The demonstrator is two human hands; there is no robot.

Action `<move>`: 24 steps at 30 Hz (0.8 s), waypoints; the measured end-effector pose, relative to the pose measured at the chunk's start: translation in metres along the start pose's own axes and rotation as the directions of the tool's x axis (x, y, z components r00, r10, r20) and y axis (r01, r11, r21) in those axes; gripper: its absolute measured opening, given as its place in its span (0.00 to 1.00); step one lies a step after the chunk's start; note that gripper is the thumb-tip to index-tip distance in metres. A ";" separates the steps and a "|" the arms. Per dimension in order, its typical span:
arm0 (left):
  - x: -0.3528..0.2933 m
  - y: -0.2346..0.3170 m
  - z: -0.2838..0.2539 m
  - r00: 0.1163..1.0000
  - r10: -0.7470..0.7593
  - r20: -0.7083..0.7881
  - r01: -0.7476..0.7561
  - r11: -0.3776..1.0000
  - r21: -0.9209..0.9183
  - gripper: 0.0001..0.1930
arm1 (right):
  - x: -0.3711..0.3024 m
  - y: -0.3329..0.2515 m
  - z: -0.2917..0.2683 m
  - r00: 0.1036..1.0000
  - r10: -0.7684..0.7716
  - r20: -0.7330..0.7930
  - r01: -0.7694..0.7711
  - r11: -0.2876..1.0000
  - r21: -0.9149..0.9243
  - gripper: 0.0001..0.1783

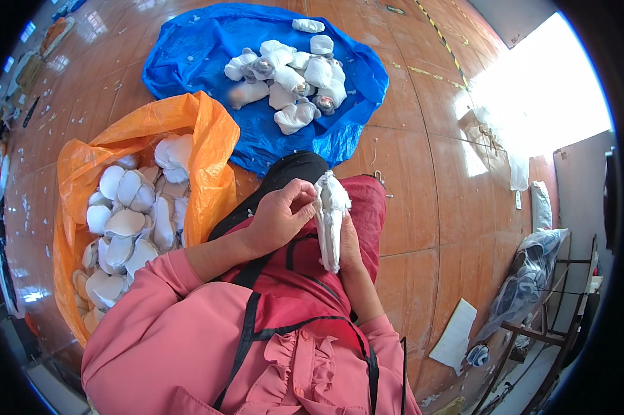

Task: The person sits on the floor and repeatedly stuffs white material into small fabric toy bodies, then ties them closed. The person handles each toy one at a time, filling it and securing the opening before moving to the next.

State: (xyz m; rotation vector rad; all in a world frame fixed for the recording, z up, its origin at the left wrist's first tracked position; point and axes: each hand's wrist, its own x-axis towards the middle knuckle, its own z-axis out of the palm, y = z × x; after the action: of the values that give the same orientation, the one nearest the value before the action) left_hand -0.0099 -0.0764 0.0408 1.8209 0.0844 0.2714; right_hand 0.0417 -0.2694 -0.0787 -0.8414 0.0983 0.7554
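Note:
Over my lap, a white stuffed cloth piece (pixel 332 218) is held upright with its narrow edge toward me and a ragged, fluffy top. My right hand (pixel 351 242) grips it from the right side; its fingers are mostly hidden behind the piece. At the upper left edge of the piece is my left hand (pixel 284 214), its thumb and forefinger curled into a pinch. Whatever that pinch holds is too small to make out. Under both hands lies a dark red apron (pixel 364 207) with black trim.
To the left stands an open orange sack (pixel 211 128) full of white padded cups (pixel 125 225). Ahead, a blue tarp sack (pixel 187 52) carries a heap of white stuffed pieces (pixel 319 72). At the right are a metal rack (pixel 554 339), a plastic-wrapped bundle (pixel 526 277) and a white sheet (pixel 455 335).

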 end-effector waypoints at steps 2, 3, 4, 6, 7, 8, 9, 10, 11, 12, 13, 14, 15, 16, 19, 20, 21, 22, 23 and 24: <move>0.000 0.002 0.000 1.000 0.028 0.000 -0.028 0.999 -0.015 0.10 | -0.002 -0.003 0.004 1.000 0.001 0.006 -0.001 1.000 0.004 0.28; -0.001 0.003 0.000 1.000 0.026 0.003 -0.026 0.999 -0.018 0.10 | -0.004 -0.005 0.006 1.000 0.001 0.018 -0.001 1.000 0.010 0.28; -0.002 0.004 0.000 1.000 0.024 0.004 -0.024 0.999 -0.021 0.09 | -0.005 -0.006 0.008 1.000 0.000 0.031 -0.001 1.000 0.015 0.29; -0.002 0.006 0.000 1.000 0.031 0.001 -0.031 0.999 -0.022 0.08 | -0.005 -0.007 0.012 1.000 -0.002 0.021 0.001 1.000 0.028 0.29; -0.002 0.007 0.001 0.999 0.040 -0.003 -0.040 0.999 -0.019 0.08 | -0.005 -0.007 0.013 1.000 -0.004 0.016 0.003 0.999 0.034 0.30; -0.002 0.007 0.001 0.999 0.048 -0.007 -0.048 0.999 -0.016 0.07 | -0.005 -0.006 0.011 1.000 -0.011 0.017 0.011 1.000 0.020 0.30; -0.001 0.007 0.001 0.995 0.096 -0.007 -0.096 0.994 0.049 0.07 | -0.004 -0.004 0.007 1.000 -0.018 0.018 0.018 1.000 0.005 0.30; 0.000 0.007 -0.001 0.990 0.143 -0.002 -0.142 0.983 0.114 0.07 | -0.004 -0.003 0.006 1.000 -0.025 0.018 0.025 1.000 -0.009 0.30; 0.001 0.007 -0.002 0.982 0.190 0.006 -0.188 0.966 0.178 0.07 | -0.004 -0.003 0.006 0.999 -0.034 0.019 0.035 0.999 -0.020 0.30; 0.002 0.008 -0.003 0.973 0.230 0.015 -0.228 0.949 0.218 0.06 | -0.004 -0.003 0.006 0.999 -0.044 0.020 0.044 0.999 -0.030 0.30; 0.002 0.008 -0.004 0.963 0.269 0.024 -0.266 0.929 0.258 0.06 | -0.004 -0.003 0.006 0.998 -0.052 0.022 0.053 0.998 -0.040 0.30; 0.002 0.008 -0.005 0.951 0.307 0.035 -0.303 0.905 0.298 0.05 | -0.003 -0.002 0.005 0.998 -0.059 0.020 0.060 0.998 -0.030 0.30; 0.004 0.008 -0.006 0.926 0.376 0.041 -0.366 0.862 0.351 0.05 | -0.002 -0.001 0.004 0.998 -0.067 0.019 0.067 0.998 -0.019 0.30; 0.006 0.009 -0.007 0.895 0.442 0.052 -0.424 0.812 0.400 0.04 | -0.002 -0.001 0.004 0.997 -0.074 0.015 0.074 0.997 -0.008 0.29; 0.006 0.012 -0.012 0.827 0.547 0.133 -0.519 0.649 0.556 0.05 | -0.003 -0.004 0.009 0.989 -0.150 -0.012 0.149 0.987 -0.066 0.29; 0.005 0.013 -0.014 0.809 0.564 0.167 -0.536 0.590 0.604 0.06 | -0.005 -0.006 0.009 0.987 -0.159 -0.011 0.158 0.984 -0.086 0.28; 0.004 0.011 -0.015 0.792 0.577 0.198 -0.566 0.572 0.594 0.06 | -0.005 -0.006 0.008 0.981 -0.195 -0.004 0.193 0.975 -0.109 0.28; 0.003 0.008 -0.016 0.774 0.590 0.228 -0.594 0.554 0.583 0.07 | -0.005 -0.005 0.008 0.973 -0.230 0.003 0.228 0.964 -0.133 0.29; 0.003 0.005 -0.016 0.755 0.602 0.258 -0.622 0.536 0.571 0.07 | -0.004 -0.005 0.007 0.964 -0.264 0.012 0.263 0.952 -0.157 0.29; 0.002 0.004 -0.019 0.751 0.586 0.305 -0.641 0.536 0.549 0.09 | -0.003 -0.004 0.003 0.961 -0.277 -0.006 0.272 0.947 -0.171 0.30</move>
State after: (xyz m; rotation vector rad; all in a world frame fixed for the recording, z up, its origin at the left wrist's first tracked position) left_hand -0.0122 -0.0592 0.0492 2.4937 -0.6346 0.7413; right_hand 0.0417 -0.2706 -0.0737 -1.0041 -0.0569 0.4926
